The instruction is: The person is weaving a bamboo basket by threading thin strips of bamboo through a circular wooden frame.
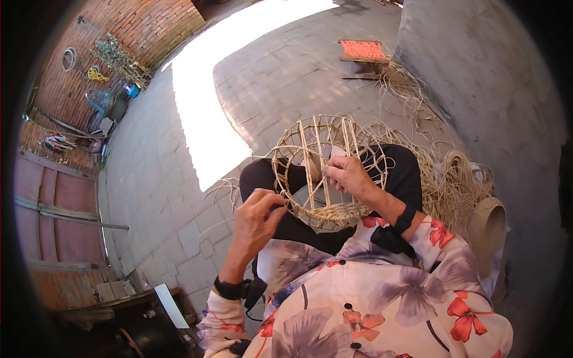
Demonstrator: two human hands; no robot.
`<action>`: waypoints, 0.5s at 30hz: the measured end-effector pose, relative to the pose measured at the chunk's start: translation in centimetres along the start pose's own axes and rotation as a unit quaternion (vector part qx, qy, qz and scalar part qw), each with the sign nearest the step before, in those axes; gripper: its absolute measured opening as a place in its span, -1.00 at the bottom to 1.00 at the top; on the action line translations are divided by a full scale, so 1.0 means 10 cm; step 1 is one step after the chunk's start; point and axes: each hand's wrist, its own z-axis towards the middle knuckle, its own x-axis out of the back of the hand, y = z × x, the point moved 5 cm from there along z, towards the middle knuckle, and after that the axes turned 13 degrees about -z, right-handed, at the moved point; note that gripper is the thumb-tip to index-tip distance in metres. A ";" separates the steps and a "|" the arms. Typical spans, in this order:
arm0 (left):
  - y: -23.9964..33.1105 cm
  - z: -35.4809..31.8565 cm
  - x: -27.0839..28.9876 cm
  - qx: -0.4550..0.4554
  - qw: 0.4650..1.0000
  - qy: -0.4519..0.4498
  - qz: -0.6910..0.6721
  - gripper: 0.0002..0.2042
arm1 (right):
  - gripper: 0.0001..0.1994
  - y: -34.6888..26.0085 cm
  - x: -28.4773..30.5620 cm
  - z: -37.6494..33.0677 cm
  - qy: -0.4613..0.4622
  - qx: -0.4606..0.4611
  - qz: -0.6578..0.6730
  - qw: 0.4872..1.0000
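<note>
A round, half-woven cane basket [322, 122] rests on my lap between my knees. Its open frame has pale ribs across the middle and a denser woven band [340, 213] along the near side. Over the inside of the frame, my right hand [351, 177] is pinched closed against one of the ribs; whatever thin strand its fingertips may hold is too small to make out. My left hand [259, 219] is just outside the basket's left rim, fingers curled and thumb drawn in, and what they grip, if anything, cannot be seen.
Loose cane strands [441, 185] pile up at my right, beside a coiled cane bundle [456, 164] and a tan, rolled piece [488, 218]. Farther off stands a low stool with an orange woven seat [363, 50]. A grey wall [483, 77] borders the right; a brick wall [143, 27] the far left.
</note>
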 end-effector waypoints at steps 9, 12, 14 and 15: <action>-0.30 0.08 -0.53 -0.063 0.997 -0.046 -0.018 -0.92 | -0.85 -0.01 -0.06 0.21 -0.051 -0.015 0.175 0.983; -0.25 0.07 -0.58 -0.102 0.994 -0.029 0.005 -0.92 | -0.86 -0.15 -0.26 0.34 -0.103 0.005 0.116 0.988; -0.23 0.05 -0.59 -0.100 0.995 -0.019 0.003 -0.92 | -0.89 -0.22 -0.38 0.42 -0.092 0.116 -0.112 0.983; -0.21 0.06 -0.59 -0.101 0.995 -0.023 0.005 -0.92 | -0.89 -0.19 -0.43 0.40 -0.089 0.116 -0.109 0.983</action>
